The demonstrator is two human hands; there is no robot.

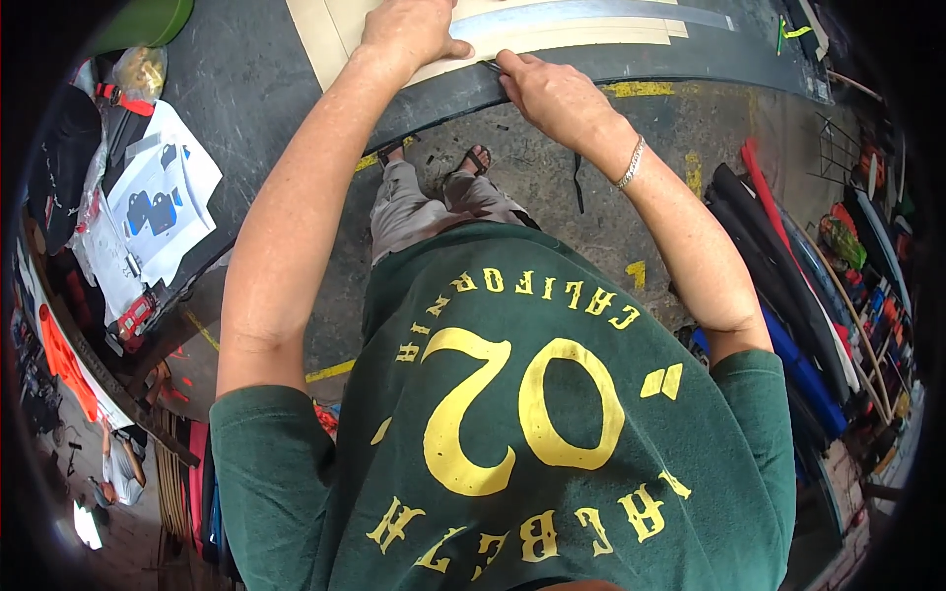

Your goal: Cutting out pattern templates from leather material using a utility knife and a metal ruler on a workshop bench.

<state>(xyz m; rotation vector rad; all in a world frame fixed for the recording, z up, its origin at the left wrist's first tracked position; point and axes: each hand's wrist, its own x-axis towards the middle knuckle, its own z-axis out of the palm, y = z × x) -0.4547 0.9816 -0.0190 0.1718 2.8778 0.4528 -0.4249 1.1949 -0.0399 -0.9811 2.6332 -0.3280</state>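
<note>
Along the top of the head view, beige card sheets [340,44] lie on a dark worktable [261,74]. A long silvery metal ruler [591,10] rests across them, bowed by the lens. My left hand [409,34] presses down at the ruler's left end, its thumb spread away from the fingers; the upper edge cuts off part of it. Close to the table's near edge, my right hand [562,94] pinches a thin dark pen-like tool [491,65]. The tool's tip is beside the card's near edge, and its exact kind is hidden by my fingers.
Printed sheets [158,202] and a small red object [136,320] lie on the table's left part, near a clear plastic bag [141,74]. Long fabric rolls [778,266] lean at the right. Yellow lines [639,89] mark the concrete floor. Another person [122,473] is at the lower left.
</note>
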